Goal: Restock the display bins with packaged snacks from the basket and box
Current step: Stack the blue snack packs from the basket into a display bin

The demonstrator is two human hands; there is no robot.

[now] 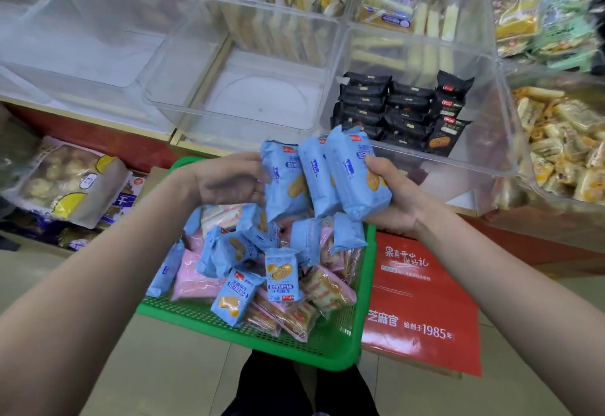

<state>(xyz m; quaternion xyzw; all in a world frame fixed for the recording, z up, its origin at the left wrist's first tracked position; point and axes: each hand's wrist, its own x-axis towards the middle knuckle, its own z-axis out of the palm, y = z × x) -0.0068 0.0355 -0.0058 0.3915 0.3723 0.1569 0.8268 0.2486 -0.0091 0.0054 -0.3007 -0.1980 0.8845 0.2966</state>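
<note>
Blue snack packets [330, 176] are being gripped between your left hand [229, 180] and right hand [393, 193], fingers curled round them, above the green basket [262, 334].

A shop — clear display bins [422, 140] of packaged snacks [393, 111].

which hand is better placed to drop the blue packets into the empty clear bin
Left, probably. The left hand holds a blue packet right below the empty clear bin; the right hand sits nearer the bin of black packets.
</note>
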